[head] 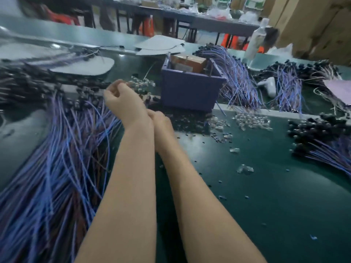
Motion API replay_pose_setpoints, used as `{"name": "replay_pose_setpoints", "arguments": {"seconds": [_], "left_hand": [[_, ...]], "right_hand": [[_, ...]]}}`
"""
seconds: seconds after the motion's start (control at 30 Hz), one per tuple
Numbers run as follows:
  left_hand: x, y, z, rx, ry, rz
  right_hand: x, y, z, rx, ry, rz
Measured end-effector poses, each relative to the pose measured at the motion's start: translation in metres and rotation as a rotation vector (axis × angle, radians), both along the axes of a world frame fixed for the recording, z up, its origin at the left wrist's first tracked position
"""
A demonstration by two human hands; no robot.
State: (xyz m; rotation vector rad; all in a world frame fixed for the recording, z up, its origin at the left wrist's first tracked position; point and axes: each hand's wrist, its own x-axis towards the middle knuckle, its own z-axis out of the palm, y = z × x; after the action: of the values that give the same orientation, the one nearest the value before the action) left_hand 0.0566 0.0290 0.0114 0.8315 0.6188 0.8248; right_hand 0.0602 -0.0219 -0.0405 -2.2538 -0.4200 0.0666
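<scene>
My left hand (121,103) reaches forward over the green table (266,196), its fingers curled, just short of a small heap of clear plastic caps (141,85). Blur hides whether it holds anything. My right hand (161,120) lies close behind the left wrist, and its fingers are hidden by that wrist. A large fan of blue-purple wires (47,158) with black ends spreads to the left of both arms. Small black parts (182,120) lie scattered just beyond my right hand.
A blue box (190,88) stands behind the hands, with more wire bundles (237,73) to its right. Another clear-cap heap (250,120), black-ended wires (322,141), a white tool (269,86) and a white bottle (256,42) sit at right. White sheets (83,67) lie at back left.
</scene>
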Motion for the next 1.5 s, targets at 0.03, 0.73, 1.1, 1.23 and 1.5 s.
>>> {"name": "replay_pose_setpoints", "arguments": {"seconds": [0.03, 0.73, 1.1, 1.23, 1.5], "left_hand": [[-0.001, 0.007, 0.002, -0.013, -0.016, 0.013], [-0.014, 0.015, 0.010, 0.064, -0.099, 0.069], [-0.015, -0.064, 0.015, 1.191, 0.091, -0.889], [-0.007, -0.105, -0.004, 1.263, 0.067, -0.924], [0.004, -0.112, -0.042, 1.277, 0.254, -0.753]], "right_hand": [[0.002, 0.013, -0.002, -0.159, -0.027, 0.024], [-0.010, 0.018, 0.030, 0.580, 0.337, 0.031], [-0.012, -0.135, 0.073, 1.432, -0.185, -0.486], [-0.012, -0.170, 0.049, 1.338, -0.133, -0.602], [0.004, -0.166, 0.008, 0.997, -0.156, -0.663]]}}
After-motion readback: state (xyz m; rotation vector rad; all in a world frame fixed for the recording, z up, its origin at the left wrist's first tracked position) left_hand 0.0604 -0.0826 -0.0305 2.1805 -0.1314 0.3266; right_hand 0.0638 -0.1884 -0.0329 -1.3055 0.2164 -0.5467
